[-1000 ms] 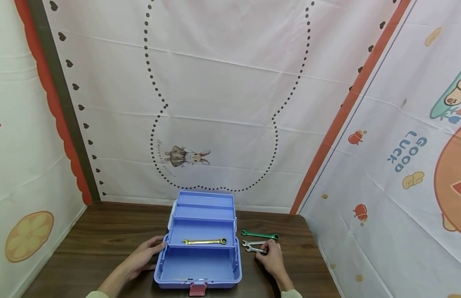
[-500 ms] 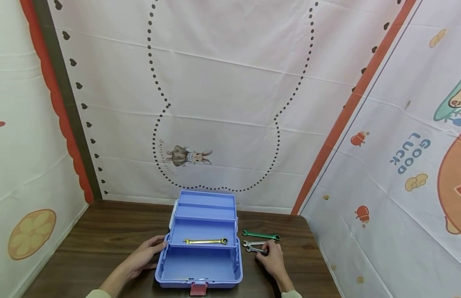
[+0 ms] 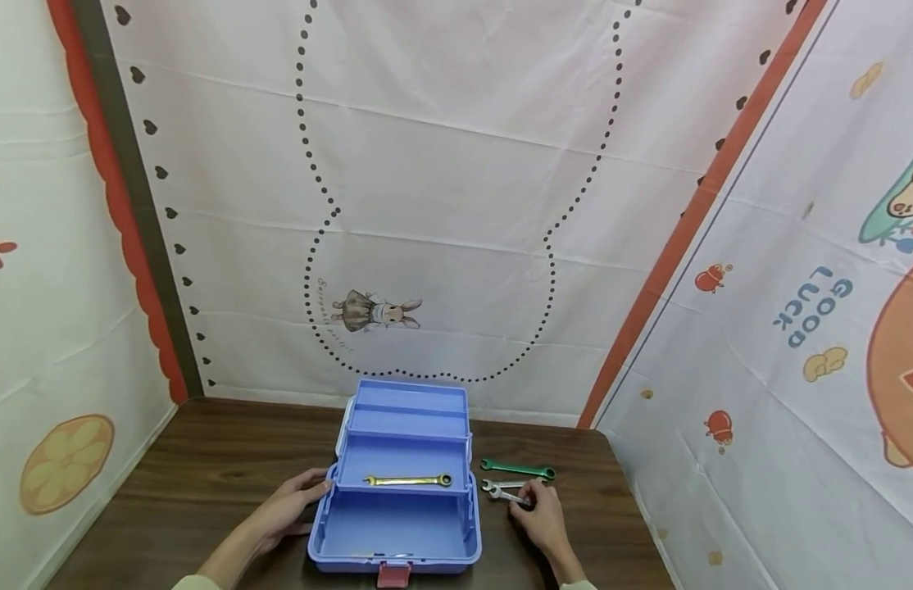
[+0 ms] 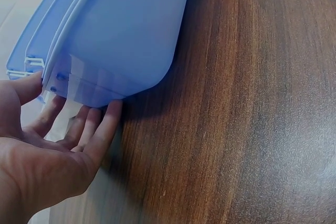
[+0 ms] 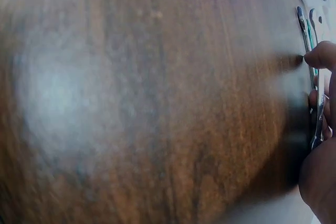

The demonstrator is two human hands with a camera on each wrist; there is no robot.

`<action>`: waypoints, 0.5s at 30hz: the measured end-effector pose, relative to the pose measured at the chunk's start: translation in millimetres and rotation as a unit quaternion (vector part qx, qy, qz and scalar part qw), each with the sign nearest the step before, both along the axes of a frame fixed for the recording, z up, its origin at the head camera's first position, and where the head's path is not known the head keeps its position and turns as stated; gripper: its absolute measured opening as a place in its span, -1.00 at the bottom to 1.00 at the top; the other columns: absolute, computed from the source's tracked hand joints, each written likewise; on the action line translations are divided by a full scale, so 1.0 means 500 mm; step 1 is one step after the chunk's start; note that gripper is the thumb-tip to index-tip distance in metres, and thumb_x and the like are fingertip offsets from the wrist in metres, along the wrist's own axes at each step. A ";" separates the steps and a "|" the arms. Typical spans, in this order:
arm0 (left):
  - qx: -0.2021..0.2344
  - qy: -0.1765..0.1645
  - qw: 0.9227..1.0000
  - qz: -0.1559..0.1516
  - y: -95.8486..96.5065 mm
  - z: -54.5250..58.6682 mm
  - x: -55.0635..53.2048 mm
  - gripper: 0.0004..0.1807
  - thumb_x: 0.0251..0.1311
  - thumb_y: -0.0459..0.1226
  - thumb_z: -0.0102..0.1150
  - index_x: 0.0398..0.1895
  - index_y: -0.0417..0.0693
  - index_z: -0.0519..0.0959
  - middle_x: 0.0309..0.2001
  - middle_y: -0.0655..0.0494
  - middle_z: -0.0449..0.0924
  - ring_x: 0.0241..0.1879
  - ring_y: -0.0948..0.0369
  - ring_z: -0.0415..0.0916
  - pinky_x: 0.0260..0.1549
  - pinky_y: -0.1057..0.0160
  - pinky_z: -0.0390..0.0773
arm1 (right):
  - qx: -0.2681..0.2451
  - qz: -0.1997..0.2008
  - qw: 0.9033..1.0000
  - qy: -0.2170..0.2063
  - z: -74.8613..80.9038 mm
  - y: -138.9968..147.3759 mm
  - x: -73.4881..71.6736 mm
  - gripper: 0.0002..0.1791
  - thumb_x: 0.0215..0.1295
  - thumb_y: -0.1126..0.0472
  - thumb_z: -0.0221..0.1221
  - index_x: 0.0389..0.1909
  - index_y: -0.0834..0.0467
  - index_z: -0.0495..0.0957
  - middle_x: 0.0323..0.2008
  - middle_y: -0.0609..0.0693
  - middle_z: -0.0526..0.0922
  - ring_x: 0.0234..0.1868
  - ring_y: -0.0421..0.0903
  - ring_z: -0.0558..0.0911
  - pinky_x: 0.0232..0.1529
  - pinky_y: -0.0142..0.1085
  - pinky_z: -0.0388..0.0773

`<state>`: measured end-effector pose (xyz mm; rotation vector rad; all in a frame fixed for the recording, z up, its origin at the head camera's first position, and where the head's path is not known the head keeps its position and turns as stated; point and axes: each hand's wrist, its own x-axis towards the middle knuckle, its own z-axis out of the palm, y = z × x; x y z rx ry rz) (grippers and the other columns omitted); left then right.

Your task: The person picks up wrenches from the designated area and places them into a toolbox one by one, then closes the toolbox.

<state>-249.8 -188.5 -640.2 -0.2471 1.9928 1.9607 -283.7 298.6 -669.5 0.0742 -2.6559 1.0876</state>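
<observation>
In the head view a blue toolbox [image 3: 397,524] stands unlatched with its tiers folded back, a gold combination wrench [image 3: 408,480] lying in its lower tray. My left hand [image 3: 283,512] rests against its left side. The left wrist view has the thumb at the rim and the fingertips [image 4: 113,109] on the outer wall. To the right of the box, my right hand [image 3: 541,516] pinches a small silver wrench [image 3: 506,496], whose far end is hidden by the fingers. Just behind it lie another silver wrench [image 3: 501,484] and a green wrench [image 3: 519,469].
A red latch [image 3: 393,575] hangs at the toolbox's front. Thin small items show inside by the front wall. The dark wooden table [image 3: 243,442] meets a printed cloth wall [image 3: 442,270] at the back, with further cloth on both sides.
The small silver wrench has shifted slightly toward me in my right hand, its open end now a bit clearer. My left hand stays at the toolbox. The head view has shifted slightly.
</observation>
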 end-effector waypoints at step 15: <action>-0.005 0.000 1.000 0.002 -0.001 -0.003 0.003 -0.27 0.50 0.00 0.24 0.53 -0.24 0.34 0.42 -0.37 0.31 0.31 -0.23 0.42 -0.06 -0.18 0.74 | -0.068 0.000 0.998 -0.004 0.002 0.002 0.001 -0.76 -0.01 0.38 0.50 -0.43 0.09 0.62 -0.44 -0.07 0.53 -0.34 -0.17 0.46 -0.30 -0.34 0.41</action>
